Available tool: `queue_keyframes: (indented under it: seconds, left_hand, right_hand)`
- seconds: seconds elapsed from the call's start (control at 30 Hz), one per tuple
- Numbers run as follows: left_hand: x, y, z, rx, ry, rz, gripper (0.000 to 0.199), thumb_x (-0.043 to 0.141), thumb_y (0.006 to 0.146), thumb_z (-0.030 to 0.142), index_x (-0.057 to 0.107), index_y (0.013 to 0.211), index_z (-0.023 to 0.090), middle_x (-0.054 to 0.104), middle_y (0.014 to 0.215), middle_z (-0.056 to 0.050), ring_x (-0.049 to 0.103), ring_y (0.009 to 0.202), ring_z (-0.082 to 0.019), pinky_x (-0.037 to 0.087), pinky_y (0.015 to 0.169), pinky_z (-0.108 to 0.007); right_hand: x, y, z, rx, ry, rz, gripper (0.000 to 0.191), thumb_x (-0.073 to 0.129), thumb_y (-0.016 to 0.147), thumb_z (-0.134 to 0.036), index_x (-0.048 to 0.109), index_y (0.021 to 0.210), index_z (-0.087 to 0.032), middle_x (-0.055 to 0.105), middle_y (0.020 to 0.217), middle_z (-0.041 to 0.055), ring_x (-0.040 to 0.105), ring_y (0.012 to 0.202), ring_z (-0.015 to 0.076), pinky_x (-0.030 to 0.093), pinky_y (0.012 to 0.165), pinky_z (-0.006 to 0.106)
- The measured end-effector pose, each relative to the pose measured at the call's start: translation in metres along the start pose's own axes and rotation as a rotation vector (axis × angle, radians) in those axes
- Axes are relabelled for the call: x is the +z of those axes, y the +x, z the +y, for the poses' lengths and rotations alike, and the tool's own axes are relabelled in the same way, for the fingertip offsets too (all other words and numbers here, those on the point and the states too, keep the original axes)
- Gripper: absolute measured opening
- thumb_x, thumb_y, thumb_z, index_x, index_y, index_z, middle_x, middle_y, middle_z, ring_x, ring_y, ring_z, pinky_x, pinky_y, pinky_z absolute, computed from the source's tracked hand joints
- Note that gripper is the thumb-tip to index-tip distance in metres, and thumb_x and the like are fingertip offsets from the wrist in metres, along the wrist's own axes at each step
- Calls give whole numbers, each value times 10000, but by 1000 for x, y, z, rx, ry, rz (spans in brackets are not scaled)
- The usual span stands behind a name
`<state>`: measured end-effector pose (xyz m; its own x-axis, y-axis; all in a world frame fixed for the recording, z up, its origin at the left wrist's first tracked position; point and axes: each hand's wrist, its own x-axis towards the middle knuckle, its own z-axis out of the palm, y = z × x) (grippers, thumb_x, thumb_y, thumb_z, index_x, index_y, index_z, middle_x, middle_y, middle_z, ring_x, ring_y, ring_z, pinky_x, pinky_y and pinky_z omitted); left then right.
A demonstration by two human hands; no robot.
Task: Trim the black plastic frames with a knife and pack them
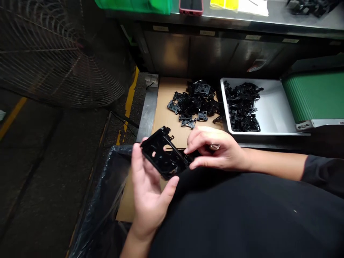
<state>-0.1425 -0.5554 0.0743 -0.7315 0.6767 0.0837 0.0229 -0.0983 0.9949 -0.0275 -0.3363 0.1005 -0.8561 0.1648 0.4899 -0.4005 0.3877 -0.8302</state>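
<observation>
A black moulded plastic frame with round holes and small tabs is tilted in front of my body. My left hand grips it from below, with the fingers along its left edge and the thumb at its lower corner. At its right edge, my right hand closes thumb and forefinger in a pinch. Whether those fingertips hold the frame's edge or a small dark piece beside it is hard to make out. A ring shows on the right hand.
Similar black parts lie heaped on a cardboard sheet; more fill the left of a white tray. Right of it is a green ribbed conveyor belt. A fan stands left, a plastic-lined box below. A phone rests on the metal shelf.
</observation>
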Motion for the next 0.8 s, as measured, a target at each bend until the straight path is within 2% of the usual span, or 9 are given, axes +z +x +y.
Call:
queue_keyframes:
  seconds: [0.07, 0.13, 0.27, 0.37, 0.47, 0.57, 0.63, 0.7, 0.8]
  left_hand:
    - [2, -10, -18, -175, -227, -28, 972, 825, 910, 359, 262, 1693, 487, 483, 1691, -56, 519, 1534, -317, 464, 1257, -524]
    - [7, -21, -42, -330, -403, 38, 860, 740, 967, 458, 272, 1689, 459, 578, 1606, -85, 606, 1446, -290, 544, 1173, -469]
    - [4, -42, -116, -518, -293, 323, 623, 642, 1006, 522, 435, 1565, 341, 639, 1530, -122, 675, 1346, -264, 566, 1121, -438]
    - [-30, -51, -189, -608, -105, 485, 498, 633, 1017, 489, 521, 1453, 276, 642, 1504, -138, 700, 1286, -260, 567, 1108, -452]
    - [-86, -53, -267, -755, 172, 588, 467, 668, 1022, 427, 587, 1420, 197, 655, 1425, -143, 694, 1223, -280, 594, 1044, -512]
    - [-134, -48, -339, -895, 439, 549, 442, 700, 1011, 402, 635, 1389, 183, 650, 1414, -131, 678, 1216, -287, 605, 1013, -524]
    - [-149, -40, -383, -966, 579, 473, 429, 702, 1011, 396, 642, 1382, 190, 648, 1421, -130, 675, 1226, -285, 603, 1021, -519]
    - [-149, -29, -422, -1014, 685, 386, 430, 699, 1013, 398, 640, 1384, 189, 649, 1421, -130, 677, 1224, -284, 604, 1020, -520]
    - [-132, -11, -467, -1030, 791, 234, 433, 704, 1010, 403, 640, 1383, 193, 656, 1406, -126, 683, 1211, -281, 611, 1005, -507]
  right_hand:
    - [10, 0, 10, -4, -57, -78, 210, 808, 980, -255, 728, 1149, -161, 729, 999, 85, 696, 924, 184, 611, 841, 333]
    - [25, -3, 25, 9, -84, -212, 224, 766, 1010, -242, 710, 1215, -170, 731, 1087, 111, 714, 1014, 198, 622, 895, 337]
    - [68, -19, 60, 161, -103, -449, 252, 701, 1050, -305, 677, 1270, -187, 686, 1243, 140, 723, 1076, 207, 625, 901, 318]
    - [91, -33, 81, 378, -115, -511, 309, 734, 1018, -415, 676, 1214, -183, 658, 1195, 128, 722, 974, 215, 621, 841, 334]
    - [96, -50, 96, 569, -114, -539, 232, 681, 1047, -393, 671, 1178, -201, 656, 1154, 112, 716, 1006, 230, 604, 874, 352]
    - [94, -70, 108, 762, -139, -544, 191, 640, 1064, -382, 669, 1158, -219, 649, 1161, 109, 706, 1014, 232, 593, 883, 357]
    - [93, -84, 113, 857, -138, -570, 186, 612, 1077, -383, 668, 1156, -224, 650, 1164, 107, 700, 1015, 231, 589, 886, 358]
    - [94, -96, 117, 923, -121, -611, 180, 597, 1085, -381, 669, 1157, -233, 655, 1172, 103, 695, 1028, 226, 585, 896, 351]
    - [94, -111, 123, 1007, -98, -652, 172, 581, 1092, -376, 672, 1152, -243, 673, 1154, 91, 698, 1035, 218, 588, 903, 337]
